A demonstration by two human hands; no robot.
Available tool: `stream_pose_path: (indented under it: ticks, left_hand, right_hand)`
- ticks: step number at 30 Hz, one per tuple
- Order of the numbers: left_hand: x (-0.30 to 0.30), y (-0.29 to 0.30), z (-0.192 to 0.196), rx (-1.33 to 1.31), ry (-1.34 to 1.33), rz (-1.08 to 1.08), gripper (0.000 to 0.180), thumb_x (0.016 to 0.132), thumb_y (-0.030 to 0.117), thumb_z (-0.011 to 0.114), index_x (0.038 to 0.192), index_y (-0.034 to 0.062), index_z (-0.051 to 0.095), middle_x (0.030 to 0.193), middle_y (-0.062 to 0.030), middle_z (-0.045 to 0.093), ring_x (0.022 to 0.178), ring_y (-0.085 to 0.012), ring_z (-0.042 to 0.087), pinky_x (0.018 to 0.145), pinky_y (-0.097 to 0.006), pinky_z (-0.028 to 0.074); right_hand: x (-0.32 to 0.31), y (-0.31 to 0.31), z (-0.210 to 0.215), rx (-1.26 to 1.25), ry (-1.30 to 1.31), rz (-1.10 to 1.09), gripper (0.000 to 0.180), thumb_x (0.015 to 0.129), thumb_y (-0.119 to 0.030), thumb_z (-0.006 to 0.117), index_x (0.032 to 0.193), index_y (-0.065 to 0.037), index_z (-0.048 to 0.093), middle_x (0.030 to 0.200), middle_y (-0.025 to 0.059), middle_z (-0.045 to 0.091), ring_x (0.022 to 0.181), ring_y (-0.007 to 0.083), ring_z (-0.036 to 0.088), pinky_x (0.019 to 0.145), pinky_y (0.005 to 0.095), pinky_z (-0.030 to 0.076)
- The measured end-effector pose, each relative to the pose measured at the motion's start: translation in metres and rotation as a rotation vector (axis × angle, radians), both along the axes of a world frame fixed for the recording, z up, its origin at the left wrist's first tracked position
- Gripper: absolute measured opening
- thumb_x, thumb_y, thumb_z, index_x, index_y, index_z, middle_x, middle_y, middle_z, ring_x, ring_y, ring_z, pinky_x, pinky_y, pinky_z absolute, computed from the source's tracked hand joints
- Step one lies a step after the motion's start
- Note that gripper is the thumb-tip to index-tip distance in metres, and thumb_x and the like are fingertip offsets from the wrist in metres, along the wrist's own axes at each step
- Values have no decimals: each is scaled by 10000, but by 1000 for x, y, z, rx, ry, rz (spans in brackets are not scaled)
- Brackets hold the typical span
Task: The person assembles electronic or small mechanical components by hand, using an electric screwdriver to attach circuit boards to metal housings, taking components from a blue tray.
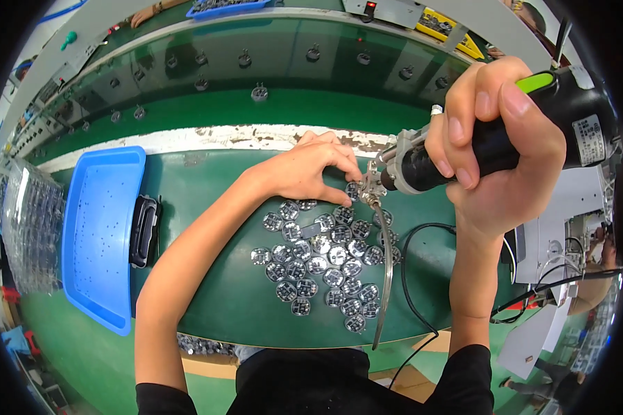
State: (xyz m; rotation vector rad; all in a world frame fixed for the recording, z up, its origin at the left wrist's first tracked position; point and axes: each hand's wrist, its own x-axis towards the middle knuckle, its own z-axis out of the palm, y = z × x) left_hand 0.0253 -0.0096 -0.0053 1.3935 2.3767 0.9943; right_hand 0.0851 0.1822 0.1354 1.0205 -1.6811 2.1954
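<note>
My right hand (pixel 498 145) is wrapped round a black electric screwdriver (pixel 578 114) with a green lever, its metal head pointing left. A clear hose (pixel 386 277) hangs from that head over the table. My left hand (pixel 308 166) reaches in from the left, thumb and fingertips closed on a small round circuit-board part (pixel 353 191) right at the screwdriver's tip. The tip itself is partly hidden by the metal fitting. Below my left hand, several similar round parts (pixel 336 256) lie spread on the green tabletop (pixel 221 290), silver components facing up.
Left of my forearm stand a blue tray (pixel 137 207) holding tiny dark bits, a black box (pixel 144 232) and stacked clear plastic trays (pixel 31 228). Beyond the white ledge (pixel 208 138), a green conveyor belt (pixel 187 104) carries spaced parts. A black cable (pixel 407 297) loops at right. Another person's hand (pixel 144 15) shows far left.
</note>
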Motion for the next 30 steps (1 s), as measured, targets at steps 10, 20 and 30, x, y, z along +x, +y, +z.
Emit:
stream_pose_path:
  ticks: [10,20,30]
  left_hand:
    - [-1,-4,-7,63,-15,6,336,730,300,829,945,84,689,1070,2,633,1099,-222,498,977,-389,304]
    - [0,-5,-8,73,-8,14,329,729,300,827,941,89,692,1041,11,633,1098,-216,501,967,-395,307]
    - [0,-4,-6,49,-33,32,358,715,291,834,990,94,716,1074,3,644,1106,-214,505,982,-395,309]
  right_hand:
    - [-1,-13,-3,101,-41,-70,215,962,-226,382,876,-42,452,751,106,513,383,77,305,432,236,365]
    - [-1,-18,-5,111,-64,-92,205,958,-220,401,865,-43,443,740,104,510,385,71,305,435,233,365]
    - [-5,-21,-5,114,-80,-115,214,962,-229,405,848,-50,429,726,95,500,385,61,284,435,226,352]
